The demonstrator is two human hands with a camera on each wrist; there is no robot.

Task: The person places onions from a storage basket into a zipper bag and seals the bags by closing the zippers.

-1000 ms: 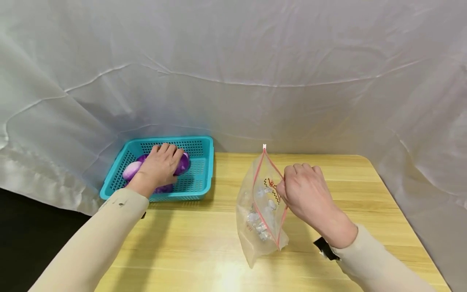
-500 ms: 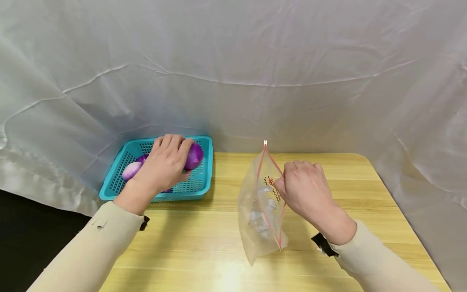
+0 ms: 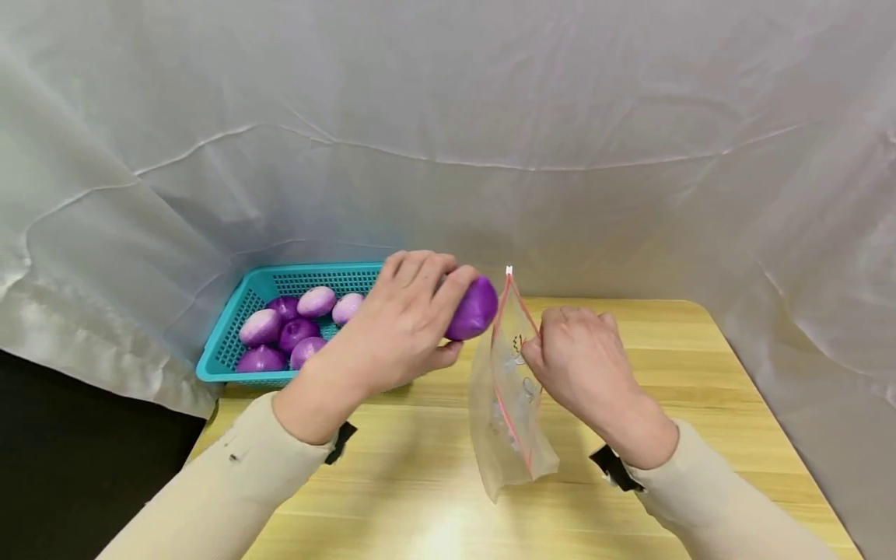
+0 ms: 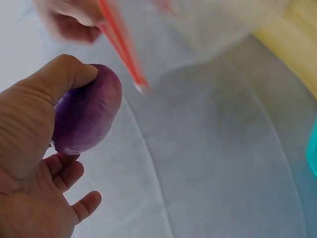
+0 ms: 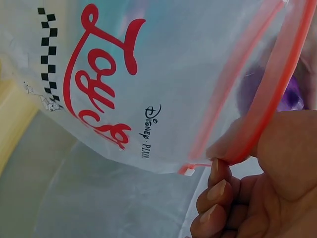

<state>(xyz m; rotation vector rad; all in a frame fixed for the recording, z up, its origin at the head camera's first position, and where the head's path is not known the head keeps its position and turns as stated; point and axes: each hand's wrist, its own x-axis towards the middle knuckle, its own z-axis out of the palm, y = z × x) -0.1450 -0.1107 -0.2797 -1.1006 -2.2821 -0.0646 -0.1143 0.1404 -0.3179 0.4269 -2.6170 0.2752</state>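
A purple onion is pinched between the thumb and fingers of my left hand, just left of the bag's mouth. In the left wrist view the onion shows a glossy, rounded side, with the last fingers spread below it. My right hand pinches the red zip edge of a translucent zip bag and holds it parted. Red and black lettering marks the bag in the right wrist view. A white slider sits at the top end of the zip.
At the left back stands a turquoise basket with several purple and pale pink-purple onions in it. Both stand-up things rest on a wooden table, and a grey-white cloth hangs behind.
My left hand has lifted the purple onion out of the basket and carried it right to the bag's mouth. The right hand still holds the bag, whose mouth looks narrower now.
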